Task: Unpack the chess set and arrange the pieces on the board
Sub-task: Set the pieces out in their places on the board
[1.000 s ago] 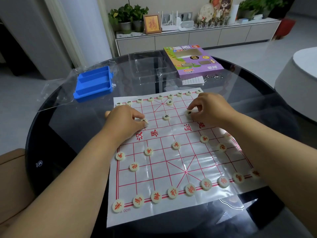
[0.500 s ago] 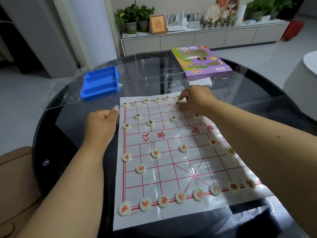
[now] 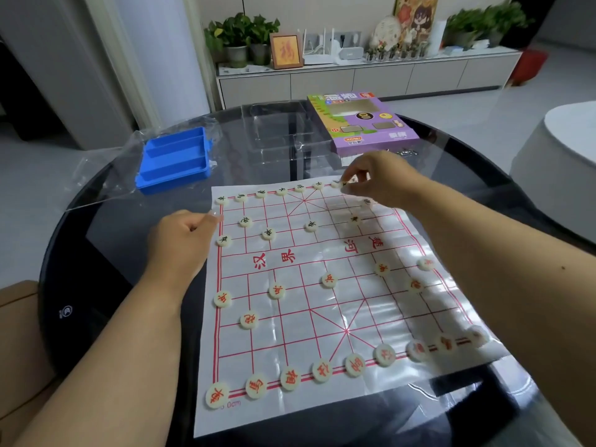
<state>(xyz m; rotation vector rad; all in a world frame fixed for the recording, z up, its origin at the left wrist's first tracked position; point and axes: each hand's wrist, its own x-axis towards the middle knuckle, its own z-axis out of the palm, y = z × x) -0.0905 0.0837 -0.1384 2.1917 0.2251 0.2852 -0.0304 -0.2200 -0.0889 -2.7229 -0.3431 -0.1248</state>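
Observation:
A white paper chess board (image 3: 322, 253) with red lines lies on the round dark glass table (image 3: 96, 269). Red-lettered round pieces (image 3: 290, 379) line its near rows and black-lettered pieces (image 3: 281, 191) its far rows. My right hand (image 3: 383, 179) reaches to the far row and pinches a black-lettered piece (image 3: 345, 183) between thumb and fingertips, just above the back line. My left hand (image 3: 180, 240) rests on the table at the board's left edge. Its fingers are curled and its thumb tip touches the paper's edge.
A blue compartment tray (image 3: 175, 159) sits at the far left on a clear plastic bag (image 3: 106, 175). A clear plastic insert (image 3: 280, 133) and the purple game box (image 3: 361, 124) lie beyond the board. A white round seat (image 3: 561, 150) stands to the right.
My left hand left the board's middle and moved to its left edge. My right hand moved from the fourth row up to the far back row, now pinching a piece.

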